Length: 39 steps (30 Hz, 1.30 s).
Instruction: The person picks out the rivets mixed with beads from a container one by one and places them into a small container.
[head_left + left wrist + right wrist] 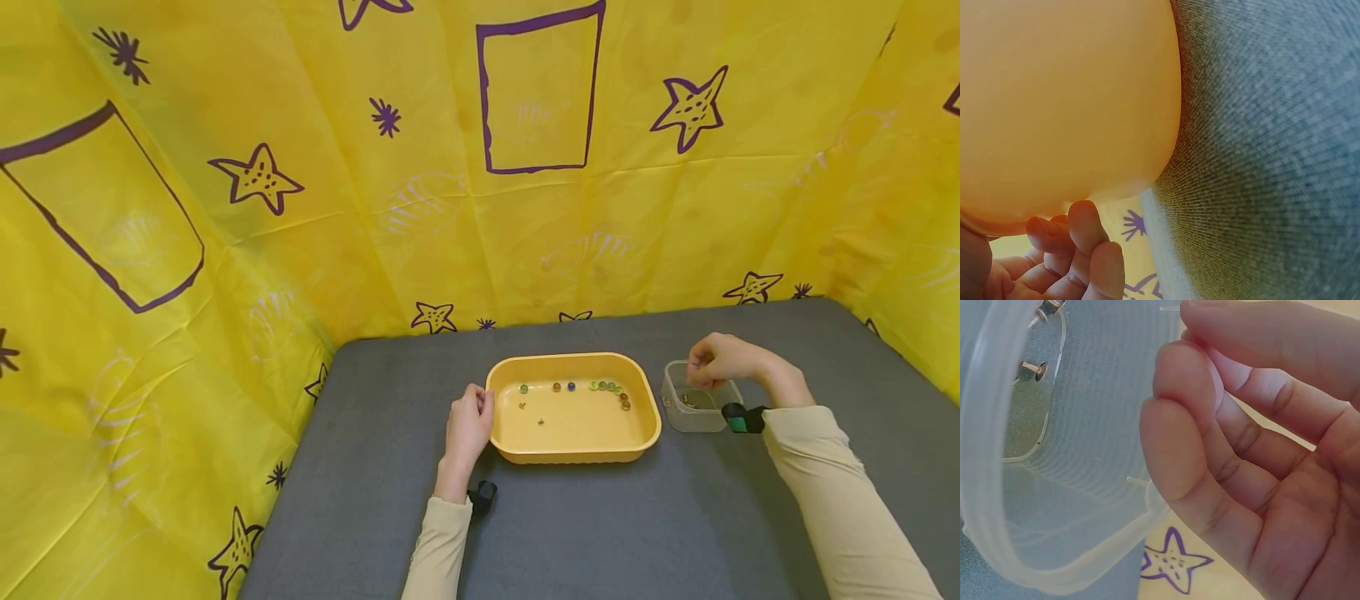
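Note:
My left hand (468, 425) grips the left rim of a yellow plastic tray (577, 457), its curled fingers (1088, 228) against the outer wall. Glass marbles lie along the tray's far side, among them a blue marble (572, 387) and a green marble (523, 389). Two small brass-coloured thumbtacks, one a thumbtack (541, 422) near the middle, lie on its floor. My right hand (723, 360) is over a clear plastic container (697, 421), fingers curled and fingertips close together. Inside that container are metal thumbtacks (1035, 370). I cannot tell whether the right fingertips pinch anything.
The grey cloth-covered table (585, 533) extends around both containers. A yellow patterned curtain (450, 233) hangs behind the table and along its sides. The clear container stands just right of the tray, with a narrow gap between them.

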### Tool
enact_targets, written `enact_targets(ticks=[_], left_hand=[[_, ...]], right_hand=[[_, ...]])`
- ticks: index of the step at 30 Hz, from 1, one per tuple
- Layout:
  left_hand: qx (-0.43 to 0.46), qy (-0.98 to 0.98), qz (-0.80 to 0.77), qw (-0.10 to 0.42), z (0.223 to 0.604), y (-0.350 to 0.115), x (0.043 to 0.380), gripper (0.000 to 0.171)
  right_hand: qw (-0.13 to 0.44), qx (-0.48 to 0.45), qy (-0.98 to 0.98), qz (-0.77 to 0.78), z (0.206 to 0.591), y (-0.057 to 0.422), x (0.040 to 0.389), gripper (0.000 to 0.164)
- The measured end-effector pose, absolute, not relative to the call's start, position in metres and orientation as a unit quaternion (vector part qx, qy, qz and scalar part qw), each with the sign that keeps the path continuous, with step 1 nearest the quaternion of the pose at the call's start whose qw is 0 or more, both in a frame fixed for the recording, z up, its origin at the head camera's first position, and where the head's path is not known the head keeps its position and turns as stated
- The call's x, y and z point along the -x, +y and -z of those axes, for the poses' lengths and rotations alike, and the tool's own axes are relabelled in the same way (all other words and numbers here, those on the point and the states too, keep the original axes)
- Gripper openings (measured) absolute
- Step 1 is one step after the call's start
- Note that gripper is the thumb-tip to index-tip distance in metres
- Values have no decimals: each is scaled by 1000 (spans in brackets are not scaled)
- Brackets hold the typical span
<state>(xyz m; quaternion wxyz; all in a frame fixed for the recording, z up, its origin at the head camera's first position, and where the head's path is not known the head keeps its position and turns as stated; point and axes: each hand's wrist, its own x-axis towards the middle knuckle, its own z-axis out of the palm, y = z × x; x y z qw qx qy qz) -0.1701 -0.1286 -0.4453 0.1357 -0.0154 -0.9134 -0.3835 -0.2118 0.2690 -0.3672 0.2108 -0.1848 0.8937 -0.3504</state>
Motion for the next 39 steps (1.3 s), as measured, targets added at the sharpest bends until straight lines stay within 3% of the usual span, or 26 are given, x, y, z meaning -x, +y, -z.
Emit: enact_targets(ticks=[23, 39], left_hand=[[21, -913, 384, 139, 444, -128, 169, 17], [23, -910, 390, 136, 444, -128, 169, 18]], right_hand=[[166, 207, 914, 306, 359, 249, 218, 11], [186, 215, 903, 324, 360, 213, 226, 12]])
